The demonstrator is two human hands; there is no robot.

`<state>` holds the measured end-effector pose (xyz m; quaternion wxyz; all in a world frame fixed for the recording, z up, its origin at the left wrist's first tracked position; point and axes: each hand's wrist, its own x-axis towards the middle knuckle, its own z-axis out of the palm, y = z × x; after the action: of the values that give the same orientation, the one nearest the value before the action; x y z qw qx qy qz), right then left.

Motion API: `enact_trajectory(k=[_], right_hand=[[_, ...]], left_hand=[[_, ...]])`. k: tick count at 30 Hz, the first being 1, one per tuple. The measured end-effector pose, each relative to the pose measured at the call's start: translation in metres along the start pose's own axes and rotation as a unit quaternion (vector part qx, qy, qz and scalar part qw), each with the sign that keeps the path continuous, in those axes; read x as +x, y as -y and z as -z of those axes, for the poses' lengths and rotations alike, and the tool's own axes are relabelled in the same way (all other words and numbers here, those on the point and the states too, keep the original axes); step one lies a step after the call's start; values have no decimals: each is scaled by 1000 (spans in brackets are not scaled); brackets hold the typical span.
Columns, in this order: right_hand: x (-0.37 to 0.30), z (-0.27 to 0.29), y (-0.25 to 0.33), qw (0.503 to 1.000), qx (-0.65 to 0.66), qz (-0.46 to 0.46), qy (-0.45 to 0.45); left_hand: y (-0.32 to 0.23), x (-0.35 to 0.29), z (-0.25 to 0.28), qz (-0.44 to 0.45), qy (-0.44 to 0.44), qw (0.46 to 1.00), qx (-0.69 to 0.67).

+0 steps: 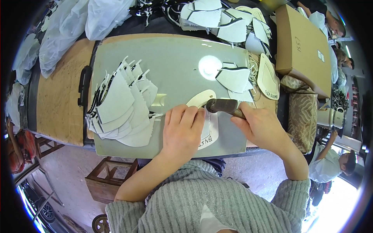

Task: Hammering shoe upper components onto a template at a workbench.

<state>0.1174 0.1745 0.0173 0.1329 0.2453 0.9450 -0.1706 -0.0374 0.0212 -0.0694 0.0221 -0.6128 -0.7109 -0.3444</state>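
Observation:
My right hand [261, 123] is wrapped round the handle of a hammer [225, 105]. The dark hammer head lies close to the fingertips of my left hand [182, 130]. Those left fingers are curled and pressed together over a white, curved template [212, 136] with handwriting on it; what they pinch is hidden beneath them. Left of my hands, a fanned pile of white shoe-upper pieces [120, 106] with dark edging lies on the grey-green board [171, 66]. A smaller stack of similar white pieces [234, 79] rests at the board's right side.
Another white template [268, 77] and pale cord [253, 73] lie to the right, by a cardboard box [301, 46] and a patterned bag [302, 120]. More white pieces [233, 29] and plastic bags [107, 17] line the back. A wooden stool [107, 180] stands below the table.

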Motion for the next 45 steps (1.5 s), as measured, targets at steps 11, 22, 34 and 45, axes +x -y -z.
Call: enact_trajectory(k=[11, 22, 34, 45], right_hand=[[8, -1, 4, 994, -97, 45, -29], [9, -2, 6, 993, -105, 35, -32], [0, -4, 12, 995, -93, 5, -33], [-4, -13, 14, 997, -72, -20, -23]], left_hand=[[-1, 2, 2, -11, 4, 1000, 3], [1, -10, 5, -12, 3, 1000, 20], [-5, -4, 11, -38, 21, 997, 65], [4, -12, 13, 60, -18, 995, -82]])
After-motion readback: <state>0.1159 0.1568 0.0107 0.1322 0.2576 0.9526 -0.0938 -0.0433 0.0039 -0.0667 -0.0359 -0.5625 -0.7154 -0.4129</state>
